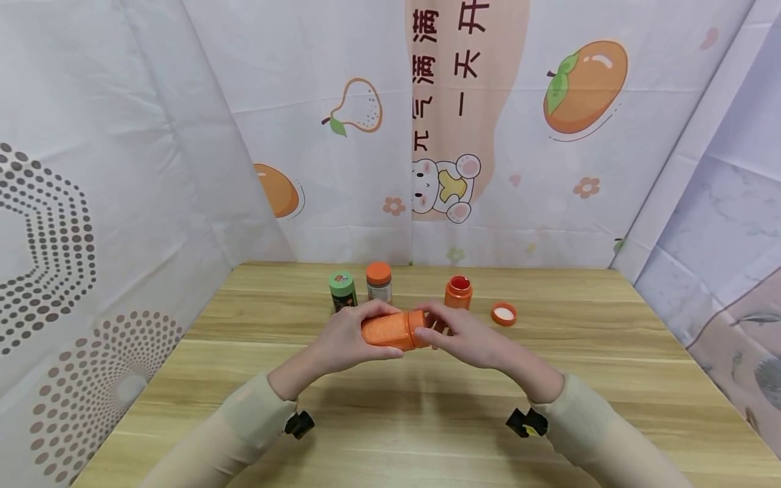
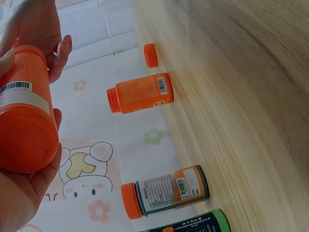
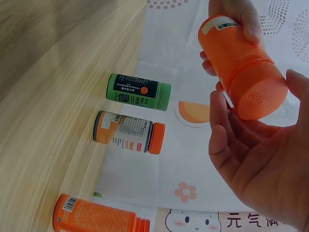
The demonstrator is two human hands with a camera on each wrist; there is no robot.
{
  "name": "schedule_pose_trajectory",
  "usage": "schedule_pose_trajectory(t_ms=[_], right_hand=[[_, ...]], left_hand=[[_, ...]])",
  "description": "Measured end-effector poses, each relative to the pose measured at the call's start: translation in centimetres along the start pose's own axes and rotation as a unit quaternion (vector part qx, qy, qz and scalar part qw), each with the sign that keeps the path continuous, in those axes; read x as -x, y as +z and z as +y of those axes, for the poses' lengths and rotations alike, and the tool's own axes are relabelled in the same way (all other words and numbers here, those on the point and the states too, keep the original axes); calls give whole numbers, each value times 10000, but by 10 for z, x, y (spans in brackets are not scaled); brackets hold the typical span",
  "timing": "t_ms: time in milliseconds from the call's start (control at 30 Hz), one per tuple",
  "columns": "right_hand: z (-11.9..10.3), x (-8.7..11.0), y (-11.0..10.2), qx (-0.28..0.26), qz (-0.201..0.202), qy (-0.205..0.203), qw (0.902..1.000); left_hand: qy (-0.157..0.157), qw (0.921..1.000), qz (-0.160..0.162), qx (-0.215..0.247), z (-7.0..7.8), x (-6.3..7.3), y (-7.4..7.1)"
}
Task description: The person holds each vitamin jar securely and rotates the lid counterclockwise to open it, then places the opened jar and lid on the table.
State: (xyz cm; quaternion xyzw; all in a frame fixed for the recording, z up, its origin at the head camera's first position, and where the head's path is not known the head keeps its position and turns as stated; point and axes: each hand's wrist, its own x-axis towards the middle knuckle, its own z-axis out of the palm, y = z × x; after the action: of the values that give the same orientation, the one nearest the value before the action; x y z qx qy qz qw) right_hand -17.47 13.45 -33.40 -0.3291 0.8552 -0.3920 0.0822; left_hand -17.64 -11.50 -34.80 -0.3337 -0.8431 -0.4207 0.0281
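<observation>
My left hand (image 1: 354, 339) grips the body of an orange bottle (image 1: 388, 331), tilted nearly on its side above the table. Its orange screw cap (image 3: 256, 92), with raised lettering on top, points toward my right hand (image 1: 466, 335). Thumb and curled fingers of that hand lie around the cap's edge, as the right wrist view shows. A barcode label runs across the bottle near its base in the left wrist view. Behind my hands stands an open orange bottle (image 1: 458, 293), with a loose orange cap (image 1: 504, 314) lying to its right, pale inside facing up.
A green-capped dark bottle (image 1: 343, 291) and an orange-capped grey bottle (image 1: 379, 281) stand side by side at the back, left of the open one. The wooden table (image 1: 390, 434) ends at a printed white curtain (image 1: 342, 176).
</observation>
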Motion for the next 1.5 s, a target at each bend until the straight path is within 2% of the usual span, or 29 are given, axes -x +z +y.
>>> schedule_pose_trajectory(t_ms=[633, 1033, 1167, 1267, 1500], right_hand=[[-3, 2, 0, 64, 285, -145, 9995], [-2, 5, 1, 473, 521, -594, 9958], [-2, 6, 1, 462, 576, -647, 9952], [-3, 6, 1, 328, 571, -516, 9965], [-4, 4, 1, -131, 402, 144, 9990]], left_hand=[[25, 10000, 56, 29, -3, 0, 1], [7, 10000, 71, -3, -3, 0, 2], [23, 10000, 88, -15, -4, 0, 3], [18, 10000, 80, 0, -4, 1, 3], [5, 10000, 42, 28, -3, 1, 3]])
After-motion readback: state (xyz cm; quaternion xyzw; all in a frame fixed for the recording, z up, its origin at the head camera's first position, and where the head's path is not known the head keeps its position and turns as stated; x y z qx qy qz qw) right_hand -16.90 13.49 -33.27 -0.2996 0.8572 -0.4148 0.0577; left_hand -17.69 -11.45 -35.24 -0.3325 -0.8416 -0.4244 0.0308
